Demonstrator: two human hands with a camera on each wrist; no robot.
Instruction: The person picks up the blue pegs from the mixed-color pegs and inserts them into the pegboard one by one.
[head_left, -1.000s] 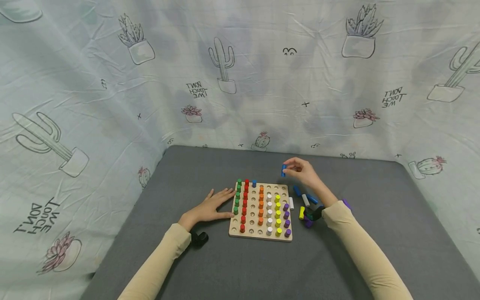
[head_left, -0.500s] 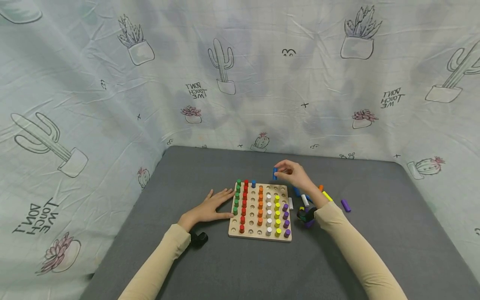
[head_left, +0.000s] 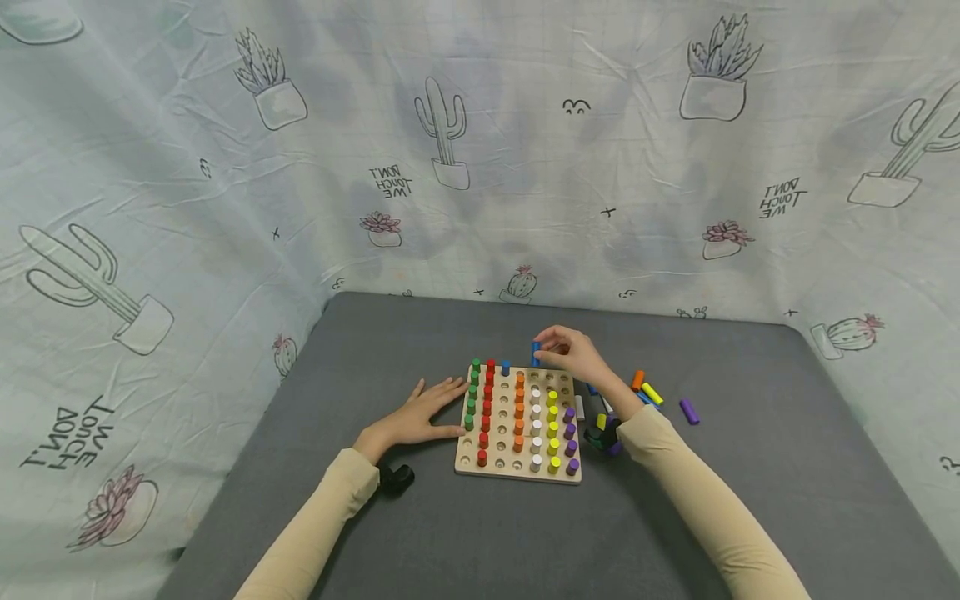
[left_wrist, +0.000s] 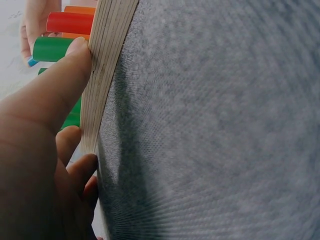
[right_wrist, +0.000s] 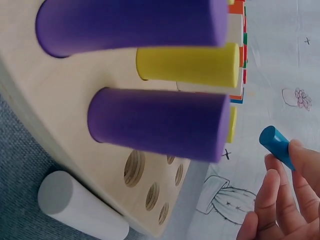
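Note:
A wooden pegboard (head_left: 517,477) lies on the grey table with columns of green, red, orange, white, yellow and purple pegs upright in its holes. One blue peg (head_left: 506,367) stands in the far row. Between thumb and fingers my right hand (head_left: 573,354) pinches another blue peg (right_wrist: 276,145), held above the board's far edge. My left hand (head_left: 415,418) rests at the board's left edge, fingers spread. In the left wrist view its thumb (left_wrist: 75,55) touches the edge beside a green peg (left_wrist: 51,49).
Loose pegs lie right of the board: a white peg (right_wrist: 80,205) against its side, an orange peg (head_left: 638,380), a yellow peg (head_left: 652,393) and a purple peg (head_left: 689,411). Others are partly hidden under the right wrist. A printed curtain (head_left: 495,167) hangs behind the table.
My right hand has moved left and slightly nearer with the blue peg, from right of the board's far corner to above its far edge. My left hand has stayed in place.

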